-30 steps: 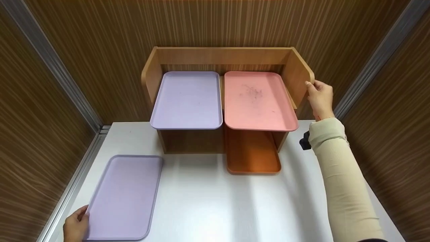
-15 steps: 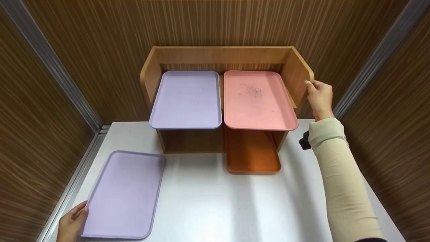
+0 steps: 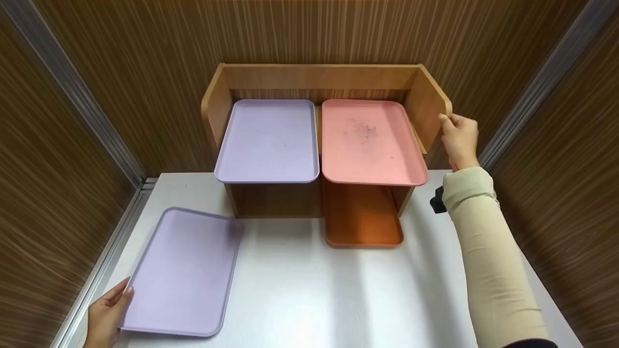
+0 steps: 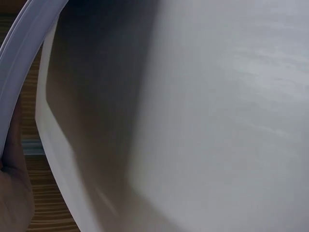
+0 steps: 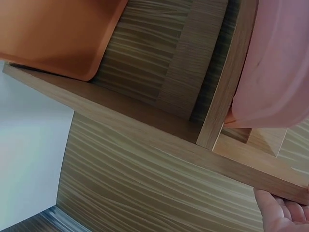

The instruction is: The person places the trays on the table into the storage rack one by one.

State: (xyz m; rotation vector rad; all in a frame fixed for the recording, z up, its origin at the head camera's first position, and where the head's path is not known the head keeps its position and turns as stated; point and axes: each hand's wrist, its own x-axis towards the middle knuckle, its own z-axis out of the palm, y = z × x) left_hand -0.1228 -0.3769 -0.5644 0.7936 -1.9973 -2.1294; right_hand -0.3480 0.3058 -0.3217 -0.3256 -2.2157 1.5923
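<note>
My left hand (image 3: 107, 311) grips a lavender tray (image 3: 181, 270) by its left edge near the front corner. The tray is turned slightly over the white table, its far right corner close to the shelf. In the left wrist view the tray's rim (image 4: 24, 53) curves above its shadow on the tabletop. My right hand (image 3: 460, 140) pinches the front edge of the right side panel of a two-level wooden shelf (image 3: 319, 77). A second lavender tray (image 3: 271, 140) and a pink tray (image 3: 372, 145) with dark marks lie side by side on the upper level.
An orange tray (image 3: 365, 222) sticks out of the lower right compartment onto the white table (image 3: 290, 290). The lower left compartment (image 3: 278, 200) holds nothing visible. Wood-grain walls (image 3: 319, 31) stand behind and at both sides.
My left hand has moved the lavender tray a little away from me, towards the shelf, and its far edge now slants down to the right. My right hand keeps its hold on the panel.
</note>
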